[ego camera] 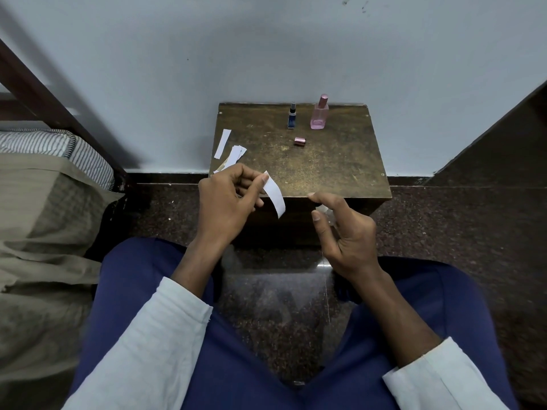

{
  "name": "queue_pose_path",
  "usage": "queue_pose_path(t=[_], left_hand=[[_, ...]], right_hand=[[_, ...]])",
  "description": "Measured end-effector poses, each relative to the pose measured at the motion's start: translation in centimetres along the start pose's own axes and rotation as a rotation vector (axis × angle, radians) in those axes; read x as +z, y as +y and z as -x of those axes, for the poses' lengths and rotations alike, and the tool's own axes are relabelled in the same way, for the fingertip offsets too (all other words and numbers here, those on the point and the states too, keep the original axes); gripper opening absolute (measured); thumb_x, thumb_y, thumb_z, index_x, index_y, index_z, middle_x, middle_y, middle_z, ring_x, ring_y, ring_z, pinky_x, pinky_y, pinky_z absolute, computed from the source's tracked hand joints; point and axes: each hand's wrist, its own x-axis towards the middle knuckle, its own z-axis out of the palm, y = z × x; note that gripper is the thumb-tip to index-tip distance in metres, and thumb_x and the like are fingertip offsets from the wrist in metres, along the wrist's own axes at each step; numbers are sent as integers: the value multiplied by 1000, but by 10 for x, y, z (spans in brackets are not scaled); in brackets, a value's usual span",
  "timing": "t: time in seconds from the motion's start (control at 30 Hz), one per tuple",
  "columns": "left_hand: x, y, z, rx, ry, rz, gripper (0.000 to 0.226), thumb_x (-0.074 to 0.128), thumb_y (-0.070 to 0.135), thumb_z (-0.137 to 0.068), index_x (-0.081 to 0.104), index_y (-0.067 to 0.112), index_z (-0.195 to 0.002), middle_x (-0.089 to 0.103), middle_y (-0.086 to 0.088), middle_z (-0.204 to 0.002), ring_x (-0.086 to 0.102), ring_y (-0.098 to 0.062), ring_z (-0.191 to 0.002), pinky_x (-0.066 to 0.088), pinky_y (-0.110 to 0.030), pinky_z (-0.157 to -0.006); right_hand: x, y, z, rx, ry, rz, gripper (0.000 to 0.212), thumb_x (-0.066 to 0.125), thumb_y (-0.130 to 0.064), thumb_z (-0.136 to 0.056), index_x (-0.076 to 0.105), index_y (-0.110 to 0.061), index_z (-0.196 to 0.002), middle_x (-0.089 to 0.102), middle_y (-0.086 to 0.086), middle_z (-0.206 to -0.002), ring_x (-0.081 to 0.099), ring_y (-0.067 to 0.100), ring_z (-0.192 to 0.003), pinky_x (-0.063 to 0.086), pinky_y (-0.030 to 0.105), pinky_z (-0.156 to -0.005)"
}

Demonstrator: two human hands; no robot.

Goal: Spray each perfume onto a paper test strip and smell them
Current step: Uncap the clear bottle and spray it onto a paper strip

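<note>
My left hand [225, 202] pinches a white paper test strip [274, 194] over the front edge of the small brown table [340, 161]. The strip's free end points toward my right hand [346, 232]. That hand is curled around a small clear bottle [323, 211], mostly hidden by the fingers, with the forefinger raised above it. A dark blue perfume bottle [291, 116] and a pink perfume bottle [319, 113] with its cap on stand upright at the back of the table. A loose pink cap [299, 141] lies in front of them.
Spare paper strips [222, 143] and a small stack of them [236, 155] lie at the table's left edge. A bed with a striped pillow [59, 149] is on the left, the wall is behind the table, and my knees in blue trousers are below.
</note>
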Motion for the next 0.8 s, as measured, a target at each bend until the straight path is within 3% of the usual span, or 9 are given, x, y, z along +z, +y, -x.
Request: queue_pose_path(t=[0.1, 0.2, 0.5, 0.8], left_hand=[[-1, 0, 0, -7, 4, 6, 17, 78, 30, -99, 80, 13, -101, 78, 7, -82, 77, -7, -64, 65, -26, -60], [-1, 0, 0, -10, 9, 7, 18, 78, 31, -99, 80, 13, -102, 78, 7, -81, 76, -7, -63, 63, -24, -59], [-1, -1, -1, -14, 13, 11, 18, 78, 31, -99, 80, 13, -103, 78, 4, -83, 77, -8, -64, 64, -27, -59], [0, 0, 0, -1, 5, -5, 18, 78, 31, -100, 80, 14, -102, 78, 6, -83, 76, -6, -63, 64, -25, -59]], right_hand=[[-2, 0, 0, -38, -35, 2, 25, 67, 5, -95, 70, 8, -120, 42, -37, -95, 50, -28, -82, 36, -3, -74], [-2, 1, 1, -46, -55, -5, 25, 68, 7, -96, 69, 8, -121, 44, -34, -102, 50, -29, -87, 37, -3, -76], [-7, -1, 2, 2, -28, -9, 21, 60, -8, -101, 70, 1, -117, 39, -36, -81, 49, -15, -62, 33, 1, -62], [-7, 1, 3, -1, -7, -39, 24, 61, -5, -100, 68, 5, -121, 42, -37, -89, 51, -22, -71, 35, -2, -67]])
